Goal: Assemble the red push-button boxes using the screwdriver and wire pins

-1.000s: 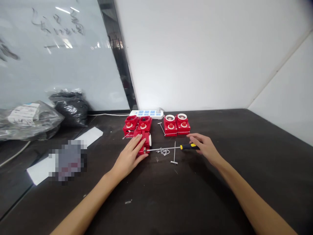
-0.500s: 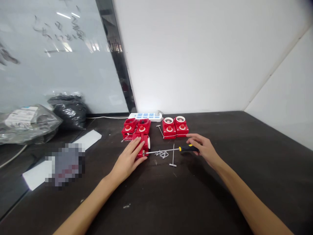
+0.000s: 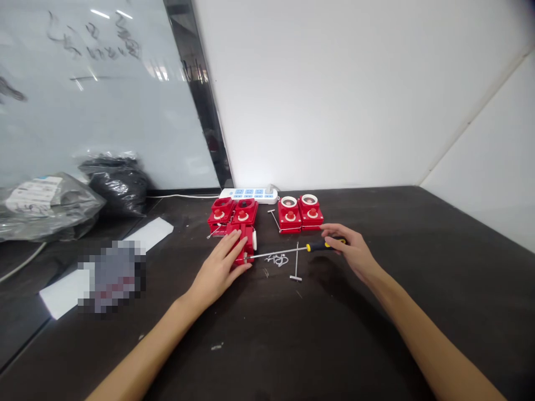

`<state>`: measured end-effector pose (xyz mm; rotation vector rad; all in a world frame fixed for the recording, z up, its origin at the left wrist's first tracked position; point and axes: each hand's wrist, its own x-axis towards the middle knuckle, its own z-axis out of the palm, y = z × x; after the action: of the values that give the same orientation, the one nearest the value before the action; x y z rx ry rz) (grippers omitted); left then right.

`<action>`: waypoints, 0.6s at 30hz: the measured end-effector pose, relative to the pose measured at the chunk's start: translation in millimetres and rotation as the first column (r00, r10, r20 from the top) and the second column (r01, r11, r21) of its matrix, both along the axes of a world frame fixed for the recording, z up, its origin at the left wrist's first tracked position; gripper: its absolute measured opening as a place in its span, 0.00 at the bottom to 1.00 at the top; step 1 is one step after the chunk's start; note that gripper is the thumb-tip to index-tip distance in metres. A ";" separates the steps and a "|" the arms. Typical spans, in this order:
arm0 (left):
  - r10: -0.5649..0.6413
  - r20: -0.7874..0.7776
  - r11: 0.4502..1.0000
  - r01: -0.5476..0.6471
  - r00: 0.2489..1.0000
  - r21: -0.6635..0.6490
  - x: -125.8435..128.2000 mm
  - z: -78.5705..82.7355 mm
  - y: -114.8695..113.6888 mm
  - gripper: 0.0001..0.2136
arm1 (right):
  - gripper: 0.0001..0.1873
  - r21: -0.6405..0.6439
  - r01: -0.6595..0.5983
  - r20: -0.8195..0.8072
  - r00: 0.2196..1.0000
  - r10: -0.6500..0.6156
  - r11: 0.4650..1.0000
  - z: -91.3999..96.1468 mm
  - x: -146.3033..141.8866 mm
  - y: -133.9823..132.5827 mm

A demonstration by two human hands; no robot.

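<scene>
My left hand (image 3: 218, 272) is closed over a red alarm box (image 3: 249, 235) lying on its side, with its white round part facing right. A screwdriver (image 3: 318, 246) with a black and yellow handle is gripped in my right hand (image 3: 354, 249). Its long shaft runs left, and the tip meets the box's near right side by my left thumb. Below the shaft lie some thin white loops (image 3: 279, 260) and a T-shaped metal rod (image 3: 296, 266). Behind my left hand stand two more red boxes (image 3: 243, 216) with red knobs.
Two red boxes with white rings (image 3: 289, 216) stand at the back, a small metal hammer (image 3: 273, 219) beside them. A white power strip (image 3: 259, 195) lies by the wall. Plastic bags (image 3: 117, 184), a white strip (image 3: 156, 234) and a blurred item are on the left.
My right fingers have shifted around the screwdriver handle, whose rear end is slightly higher. The left hand still holds the red box in place. The whole view has tilted a little.
</scene>
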<state>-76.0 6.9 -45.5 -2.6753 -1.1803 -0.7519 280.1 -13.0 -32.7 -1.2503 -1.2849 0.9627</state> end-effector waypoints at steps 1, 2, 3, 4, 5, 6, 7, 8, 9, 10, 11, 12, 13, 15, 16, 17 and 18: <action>-0.002 -0.002 1.000 0.002 1.000 0.005 0.0 -0.4 0.3 0.28 | 0.20 0.049 -0.020 -0.059 0.998 0.023 0.999 1.4 0.7 -0.4; -0.004 -0.003 1.000 0.004 1.000 0.011 0.0 -0.8 0.7 0.28 | 0.19 0.068 -0.050 -0.116 0.992 0.057 0.996 2.6 1.0 -0.7; -0.008 -0.003 1.000 0.008 1.000 0.017 -0.1 -1.3 1.1 0.28 | 0.19 0.051 -0.082 -0.164 0.982 0.090 0.995 3.1 0.7 -0.8; -0.011 -0.003 1.000 0.011 1.000 0.022 -0.2 -1.8 1.5 0.28 | 0.17 0.001 -0.099 -0.188 0.977 0.097 0.995 3.0 0.0 -0.6; -0.012 -0.003 1.000 0.012 1.000 0.025 -0.3 -2.2 1.8 0.28 | 0.17 -0.062 -0.087 -0.177 0.981 0.075 0.994 2.3 -1.1 -0.4; -0.012 -0.004 1.000 0.012 1.000 0.027 -0.4 -2.3 1.9 0.28 | 0.18 -0.114 -0.048 -0.136 0.990 0.032 0.992 1.2 -2.3 0.0; -0.012 -0.006 1.000 0.012 1.000 0.029 -0.4 -2.3 1.8 0.28 | 0.19 -0.139 0.000 -0.086 0.996 -0.012 0.990 -0.1 -3.4 0.3; -0.011 -0.006 1.000 0.011 1.000 0.029 -0.4 -2.1 1.6 0.28 | 0.19 -0.130 0.041 -0.047 0.998 -0.047 0.991 -1.2 -4.2 0.4; -0.008 -0.006 1.000 0.008 1.000 0.027 -0.3 -1.7 1.3 0.28 | 0.18 -0.093 0.057 -0.032 0.998 -0.061 0.994 -1.8 -4.5 0.3; -0.007 -0.003 1.000 0.007 1.000 0.025 -0.1 -1.2 0.9 0.28 | 0.16 -0.044 0.045 -0.044 0.998 -0.047 0.998 -1.8 -4.3 0.0; -0.006 0.000 1.000 0.006 1.000 0.021 0.2 -0.6 0.5 0.27 | 0.16 0.003 0.016 -0.073 0.997 -0.016 1.000 -1.1 -3.8 -0.5; -0.005 0.005 1.000 0.005 1.000 0.014 0.4 -0.1 0.1 0.27 | 0.16 0.030 -0.020 -0.104 0.994 0.023 0.999 0.0 -3.2 -1.2; -0.004 0.009 1.000 0.004 1.000 0.006 0.8 0.4 -0.2 0.28 | 0.17 0.027 -0.050 -0.125 0.991 0.053 0.998 1.3 -2.6 -1.9; -0.003 0.017 1.000 0.003 1.000 -0.007 1.5 1.0 -0.4 0.28 | 0.17 -0.048 -0.051 -0.111 0.993 0.045 0.998 4.0 -2.1 -2.9; -0.004 0.022 1.000 0.004 1.000 -0.007 1.8 1.0 -0.3 0.28 | 0.18 -0.095 -0.024 -0.076 0.997 0.017 0.995 4.9 -2.3 -3.2; -0.006 0.026 1.000 0.006 1.000 -0.004 2.1 0.9 -0.1 0.28 | 0.19 -0.122 0.013 -0.034 0.999 -0.017 0.992 5.5 -2.5 -3.4; -0.009 0.028 1.000 0.009 1.000 0.001 2.3 0.6 0.3 0.28 | 0.19 -0.118 0.045 0.001 0.999 -0.045 0.992 5.9 -2.7 -3.4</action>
<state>-73.7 7.2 -44.9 -2.6799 -1.1748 -0.7937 277.4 -16.4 -26.9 -1.3639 -1.2079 1.0192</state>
